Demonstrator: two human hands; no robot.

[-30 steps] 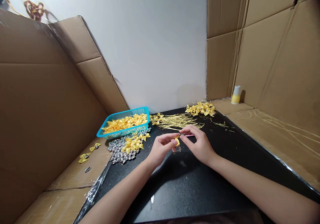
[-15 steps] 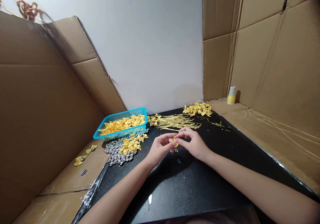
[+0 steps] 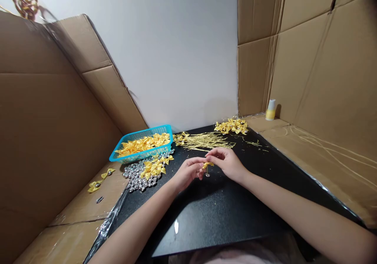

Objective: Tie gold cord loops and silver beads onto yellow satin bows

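My left hand [image 3: 187,172] and my right hand [image 3: 227,163] meet above the black table [image 3: 218,213], fingertips pinched together. Between them they hold a small yellow ribbon bow [image 3: 207,164] with a tiny silver bell [image 3: 207,174] hanging beneath it. Both hands are closed in a pinch on this piece. Left of my hands lies a pile of silver bells [image 3: 138,176] with several yellow bows [image 3: 156,167] on top of it.
A blue basket [image 3: 140,154] full of yellow bows stands at the left rear. Gold wire strands [image 3: 206,140] and another heap of bows [image 3: 231,125] lie at the back. Cardboard walls [image 3: 318,59] enclose both sides; a spool [image 3: 270,109] stands at the right rear. Two stray bows [image 3: 101,179] lie on the left cardboard.
Both hands stay pinched on the bow, shifting slightly left and turning it. The bell now hangs clearly below the bow. The pink-tipped piece seen by my right fingers earlier no longer shows.
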